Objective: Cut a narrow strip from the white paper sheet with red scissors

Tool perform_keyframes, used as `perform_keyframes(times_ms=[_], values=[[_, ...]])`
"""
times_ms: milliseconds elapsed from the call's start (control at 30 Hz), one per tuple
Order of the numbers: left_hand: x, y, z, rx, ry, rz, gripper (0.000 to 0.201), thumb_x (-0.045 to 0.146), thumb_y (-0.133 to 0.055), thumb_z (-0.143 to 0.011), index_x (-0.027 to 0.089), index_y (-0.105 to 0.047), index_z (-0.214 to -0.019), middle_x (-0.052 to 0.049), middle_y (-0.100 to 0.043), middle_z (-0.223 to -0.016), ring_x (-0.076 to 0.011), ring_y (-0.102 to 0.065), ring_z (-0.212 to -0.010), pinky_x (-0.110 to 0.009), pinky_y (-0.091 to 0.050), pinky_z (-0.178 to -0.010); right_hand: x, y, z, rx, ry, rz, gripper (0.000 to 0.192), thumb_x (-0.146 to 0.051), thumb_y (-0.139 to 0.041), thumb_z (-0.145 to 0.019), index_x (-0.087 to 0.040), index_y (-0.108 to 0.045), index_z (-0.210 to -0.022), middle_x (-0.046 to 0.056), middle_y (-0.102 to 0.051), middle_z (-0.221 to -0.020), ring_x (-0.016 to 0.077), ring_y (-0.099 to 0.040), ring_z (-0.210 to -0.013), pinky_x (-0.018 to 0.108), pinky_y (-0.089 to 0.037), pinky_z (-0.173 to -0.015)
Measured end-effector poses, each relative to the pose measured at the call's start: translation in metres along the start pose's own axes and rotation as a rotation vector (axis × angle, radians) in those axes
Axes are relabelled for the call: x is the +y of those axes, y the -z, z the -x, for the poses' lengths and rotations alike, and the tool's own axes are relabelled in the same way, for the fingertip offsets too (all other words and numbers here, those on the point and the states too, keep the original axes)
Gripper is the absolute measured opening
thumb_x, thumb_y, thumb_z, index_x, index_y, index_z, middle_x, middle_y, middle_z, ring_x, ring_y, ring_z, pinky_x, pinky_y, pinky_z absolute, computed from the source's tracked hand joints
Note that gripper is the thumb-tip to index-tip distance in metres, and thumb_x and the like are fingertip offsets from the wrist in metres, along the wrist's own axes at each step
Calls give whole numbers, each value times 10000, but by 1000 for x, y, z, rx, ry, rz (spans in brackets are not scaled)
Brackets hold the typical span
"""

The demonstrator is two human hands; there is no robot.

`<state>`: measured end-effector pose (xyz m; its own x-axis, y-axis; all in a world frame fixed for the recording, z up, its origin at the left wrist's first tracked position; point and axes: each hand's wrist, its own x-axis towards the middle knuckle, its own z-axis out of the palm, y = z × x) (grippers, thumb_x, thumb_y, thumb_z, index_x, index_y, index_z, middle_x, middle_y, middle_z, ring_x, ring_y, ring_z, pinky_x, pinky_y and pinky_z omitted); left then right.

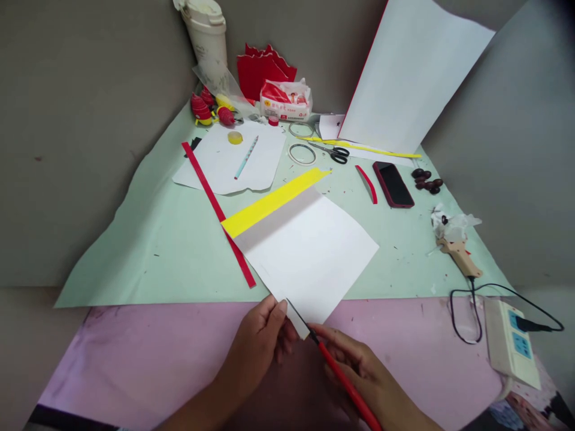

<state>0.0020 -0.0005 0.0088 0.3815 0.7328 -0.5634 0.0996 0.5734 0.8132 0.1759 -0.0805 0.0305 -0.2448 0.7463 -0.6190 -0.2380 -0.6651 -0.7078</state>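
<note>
A sheet of paper (314, 245), white on this face, reaches over the front edge of the green cover. Its far edge is folded over and shows a yellow strip (274, 203). Between thumb and fingers, my left hand (265, 335) pinches the near left edge. My right hand (354, 365) is closed on red-handled scissors (341, 377), and their dark blade lies along a narrow strip at the sheet's near corner. Part of the handles is hidden by the fingers. A long red paper strip (218, 206) lies left of the sheet, partly under its folded corner.
Black-handled scissors (335, 152), tape rolls (302, 154) and a pen (246, 157) lie behind. At right are a phone (393, 184), a glue gun (460, 257) and a power strip (512, 344) with a looping cord. A cup (206, 36) and tissue pack (286, 100) stand at the back.
</note>
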Motion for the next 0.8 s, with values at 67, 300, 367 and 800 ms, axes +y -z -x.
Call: perform_keyframes(times_ms=[67, 300, 367, 800], values=[[1, 0, 0, 5, 10, 9, 392, 519, -449, -886, 191, -517, -682, 1, -599, -603, -121, -526, -471, -224, -393, -417, 2, 0, 0, 3, 4, -22, 472, -414, -658, -871, -263, -563, -1308, -64, -443, -593, 39, -299, -417, 188, -225, -400], [2, 1, 1, 33, 28, 60, 355, 509, -480, -873, 192, -510, -717, -1, -603, -623, -132, -552, -508, -218, -400, -409, 1, 1, 3, -11, 9, -13, 496, -439, -658, -869, -259, -561, -1321, -69, -436, -551, 47, -298, -421, 189, -237, -411], [1, 2, 1, 36, 26, 47, 360, 515, -479, -872, 194, -503, -711, 0, -601, -607, -131, -546, -492, -222, -402, -410, 2, 3, 3, -13, -7, -3, 515, -453, -654, -868, -259, -549, -1334, -67, -440, -555, 48, -302, -424, 185, -244, -410], [-4, 3, -1, 19, -2, -19, 370, 500, -445, -896, 192, -503, -700, 5, -583, -581, -132, -537, -477, -235, -413, -426, 6, 9, 5, -37, 8, 41, 463, -435, -623, -898, -240, -543, -1310, -67, -433, -580, 37, -338, -427, 154, -273, -396]])
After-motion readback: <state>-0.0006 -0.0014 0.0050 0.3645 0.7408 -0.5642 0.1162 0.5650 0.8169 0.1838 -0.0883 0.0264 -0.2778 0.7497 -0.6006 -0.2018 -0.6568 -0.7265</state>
